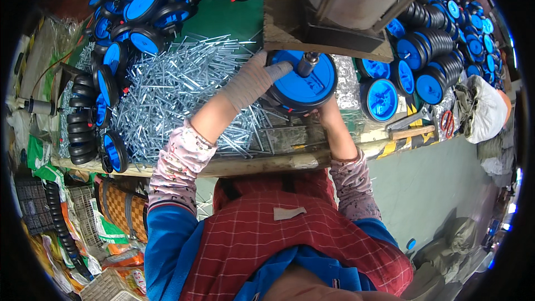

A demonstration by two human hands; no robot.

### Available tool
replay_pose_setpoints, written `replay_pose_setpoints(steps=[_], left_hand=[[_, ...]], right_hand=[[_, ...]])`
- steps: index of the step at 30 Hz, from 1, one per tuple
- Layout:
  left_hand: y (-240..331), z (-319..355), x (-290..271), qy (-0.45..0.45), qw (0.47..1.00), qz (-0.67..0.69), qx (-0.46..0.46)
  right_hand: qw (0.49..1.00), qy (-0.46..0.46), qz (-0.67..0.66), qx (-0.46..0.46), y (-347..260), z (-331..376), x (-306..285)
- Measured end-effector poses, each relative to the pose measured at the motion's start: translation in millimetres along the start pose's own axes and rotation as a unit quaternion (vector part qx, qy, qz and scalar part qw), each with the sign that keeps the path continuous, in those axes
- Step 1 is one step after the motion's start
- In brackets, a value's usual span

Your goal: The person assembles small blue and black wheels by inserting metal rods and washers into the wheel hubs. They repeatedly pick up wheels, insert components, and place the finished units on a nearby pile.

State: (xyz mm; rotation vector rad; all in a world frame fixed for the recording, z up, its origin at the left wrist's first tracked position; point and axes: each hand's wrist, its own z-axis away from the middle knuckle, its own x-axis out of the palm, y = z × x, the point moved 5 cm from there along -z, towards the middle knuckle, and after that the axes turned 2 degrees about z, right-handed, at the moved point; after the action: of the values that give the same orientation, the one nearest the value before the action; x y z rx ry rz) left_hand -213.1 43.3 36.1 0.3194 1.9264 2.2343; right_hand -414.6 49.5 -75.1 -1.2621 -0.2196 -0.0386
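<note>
One blue-and-black wheel [304,92] sat beneath one metal spindle [307,64]. The left hand's [253,81] grip was clamped on its left rim, thumb across the blue face; the right hand [327,110] was at its lower right edge, mostly hidden, so I could not tell its grip. One wooden-handled tool [412,132] and one pair of red-handled scissors [447,124] lay rightward on the tabletop [262,163]. Uncountable steel rods [178,92] were heaped leftward; other wheels [144,4] flanked both sides. A machine block [334,42] hid the wheel's far edge.

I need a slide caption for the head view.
Left hand and right hand hold a blue wheel under a machine, beside metal rods.
</note>
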Motion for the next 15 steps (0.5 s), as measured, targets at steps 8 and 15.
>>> replay_pose_setpoints(steps=[8,15], left_hand=[[5,30,-11,-0.104,0.990,-0.029,0.087],[60,19,-194,0.156,0.650,-0.728,0.154]], right_hand=[[0.934,-0.207,0.247,-0.153,-31,46,-11],[0.971,0.038,0.090,-0.218,-212,40,-373]])
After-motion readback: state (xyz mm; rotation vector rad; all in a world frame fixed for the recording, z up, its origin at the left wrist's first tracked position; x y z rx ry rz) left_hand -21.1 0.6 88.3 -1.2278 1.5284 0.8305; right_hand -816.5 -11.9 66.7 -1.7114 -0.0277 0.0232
